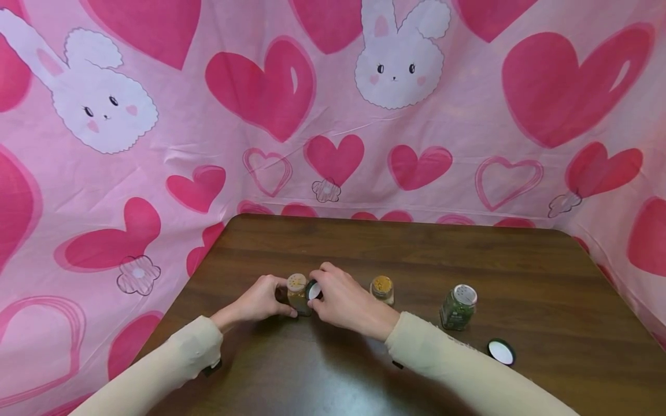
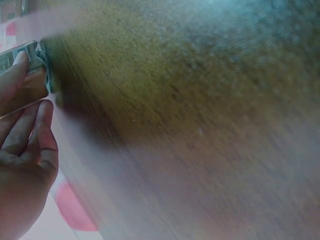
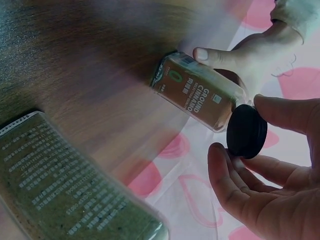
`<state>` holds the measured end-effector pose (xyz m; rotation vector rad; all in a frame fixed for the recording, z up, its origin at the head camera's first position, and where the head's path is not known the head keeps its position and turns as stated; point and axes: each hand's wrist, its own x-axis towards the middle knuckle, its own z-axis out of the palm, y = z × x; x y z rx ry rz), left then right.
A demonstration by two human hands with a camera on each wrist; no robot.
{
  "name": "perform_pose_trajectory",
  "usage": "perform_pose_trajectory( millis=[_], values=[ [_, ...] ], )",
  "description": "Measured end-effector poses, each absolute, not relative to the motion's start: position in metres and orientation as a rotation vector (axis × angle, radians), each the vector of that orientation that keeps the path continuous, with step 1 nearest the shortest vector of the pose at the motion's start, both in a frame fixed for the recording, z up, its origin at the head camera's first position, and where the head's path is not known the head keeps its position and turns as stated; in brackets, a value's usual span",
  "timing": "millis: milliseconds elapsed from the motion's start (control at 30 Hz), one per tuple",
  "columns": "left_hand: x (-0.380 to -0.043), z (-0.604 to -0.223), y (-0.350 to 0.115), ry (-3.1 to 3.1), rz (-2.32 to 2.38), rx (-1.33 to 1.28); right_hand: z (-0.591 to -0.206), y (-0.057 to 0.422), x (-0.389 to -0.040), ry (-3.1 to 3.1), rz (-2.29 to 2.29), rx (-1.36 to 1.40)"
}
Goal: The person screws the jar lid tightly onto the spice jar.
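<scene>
A glass jar of ground cinnamon (image 3: 192,87) stands on the table, its pale perforated shaker top (image 1: 296,281) uncovered in the head view. My left hand (image 1: 264,297) grips it from the left, with thumb and fingers on opposite sides. Beside the top, my right hand (image 1: 343,297) pinches a black screw lid (image 3: 247,131) between thumb and fingers. The lid's white inside (image 1: 314,290) shows in the head view. It is tilted on edge, and I cannot tell whether it touches the jar. The left wrist view catches only the jar's lower part (image 2: 37,75) between my fingers.
To the right stands a jar with a yellow-orange top (image 1: 382,287), partly behind my right hand. Farther right are a jar of green herbs (image 1: 458,307) and a loose lid (image 1: 502,352), white inside up. A patterned pink cloth (image 1: 333,115) hangs behind the brown table (image 1: 416,248).
</scene>
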<state>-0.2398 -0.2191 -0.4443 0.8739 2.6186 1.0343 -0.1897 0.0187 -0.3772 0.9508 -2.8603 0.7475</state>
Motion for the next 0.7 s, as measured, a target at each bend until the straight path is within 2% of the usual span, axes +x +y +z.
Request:
perform_pose_trajectory(
  millis=[700],
  values=[
    [-0.2391,-0.445,-0.2198,2.63,1.029,0.902,-0.3725,0.0151,-0.1905,-2.785,0.778,0.97]
  ],
)
